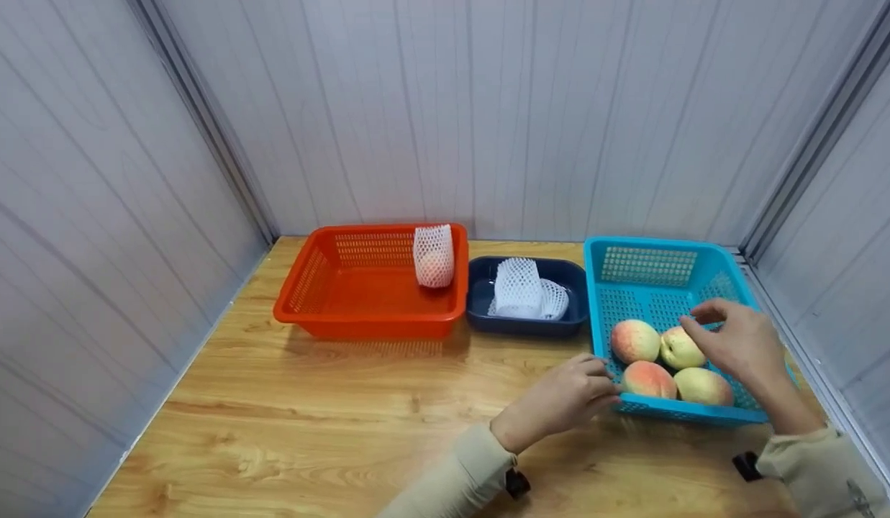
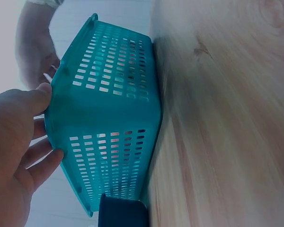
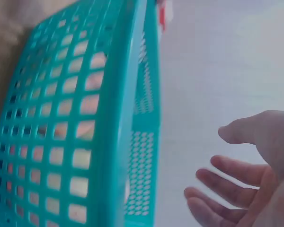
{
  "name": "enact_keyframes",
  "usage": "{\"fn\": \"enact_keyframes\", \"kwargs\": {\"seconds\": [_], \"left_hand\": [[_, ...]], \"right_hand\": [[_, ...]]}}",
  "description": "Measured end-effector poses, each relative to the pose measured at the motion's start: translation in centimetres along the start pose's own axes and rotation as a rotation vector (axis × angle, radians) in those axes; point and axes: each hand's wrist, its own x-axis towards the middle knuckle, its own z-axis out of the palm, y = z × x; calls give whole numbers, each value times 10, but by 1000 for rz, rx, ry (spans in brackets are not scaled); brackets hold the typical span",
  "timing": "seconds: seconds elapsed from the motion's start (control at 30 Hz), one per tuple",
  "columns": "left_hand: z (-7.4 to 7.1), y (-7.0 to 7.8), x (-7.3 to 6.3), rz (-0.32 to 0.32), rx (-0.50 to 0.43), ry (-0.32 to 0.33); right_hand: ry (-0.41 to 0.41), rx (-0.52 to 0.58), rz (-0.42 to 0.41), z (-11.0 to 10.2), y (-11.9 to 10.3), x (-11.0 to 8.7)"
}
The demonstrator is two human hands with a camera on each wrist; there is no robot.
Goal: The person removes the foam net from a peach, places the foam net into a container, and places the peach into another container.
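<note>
In the head view several yellow-and-red peaches lie in the near part of a blue plastic basket. My left hand holds the basket's near left corner; in the left wrist view, thumb and fingers are at the rim. Above the peaches is my right hand, thumb and fingers parted and nothing held between them. The right wrist view shows this hand over the basket's rim, its fingers loosely bent. Part of one peach is hidden behind the right hand in the head view.
An orange basket at the left contains one peach in a white foam net. Between the baskets sits a dark blue bin holding white foam nets. Panelled walls enclose the wooden table.
</note>
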Motion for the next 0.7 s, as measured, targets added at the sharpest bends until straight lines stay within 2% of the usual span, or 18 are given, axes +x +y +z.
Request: {"fn": "enact_keyframes", "kwargs": {"seconds": [0.07,0.2,0.33,0.43,0.57,0.7], "left_hand": [[0,2,-1,2,-16,-19],[-2,2,-4,-4,-44,-101],[-7,1,-5,4,-27,-148],[-11,1,-10,26,-19,-126],[-19,2,-22,50,-23,-25],[-36,0,-36,-7,-16,72]], "right_hand": [[41,20,-30,0,-7,-9],[88,42,-103,5,-23,-23],[116,62,-169,11,-38,-31],[108,87,-209,14,-47,-38],[78,103,-255,19,-56,-46],[55,93,-283,23,-62,-51]]}}
